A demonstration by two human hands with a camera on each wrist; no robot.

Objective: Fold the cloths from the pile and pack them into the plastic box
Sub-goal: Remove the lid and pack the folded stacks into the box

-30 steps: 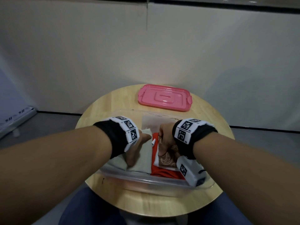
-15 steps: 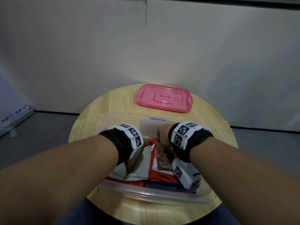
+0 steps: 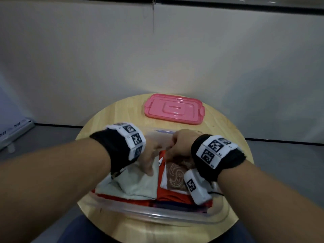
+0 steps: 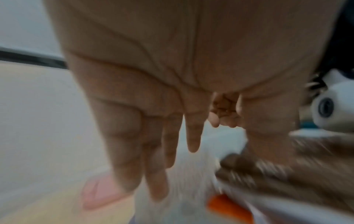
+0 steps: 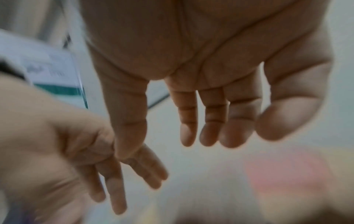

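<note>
A clear plastic box (image 3: 157, 214) sits on the round wooden table in front of me, filled with folded cloths. A pale grey-green cloth (image 3: 138, 185) lies on the left, a brown patterned cloth (image 3: 175, 176) on the right, and red cloth (image 3: 168, 196) beneath them. My left hand (image 3: 149, 155) hovers just above the grey-green cloth with straight fingers (image 4: 193, 136). My right hand (image 3: 178, 144) is raised over the far end of the brown cloth, fingers (image 5: 210, 128) relaxed and empty. Both wrist views are blurred by motion.
The pink lid (image 3: 174, 108) lies flat at the far side of the table (image 3: 108, 120), beyond the box. A wall stands close behind the table. A white device (image 3: 15, 128) sits on the floor to the left.
Both hands have lifted off the cloths and risen out of the box, toward its far side. The packed cloths stay where they were pressed.
</note>
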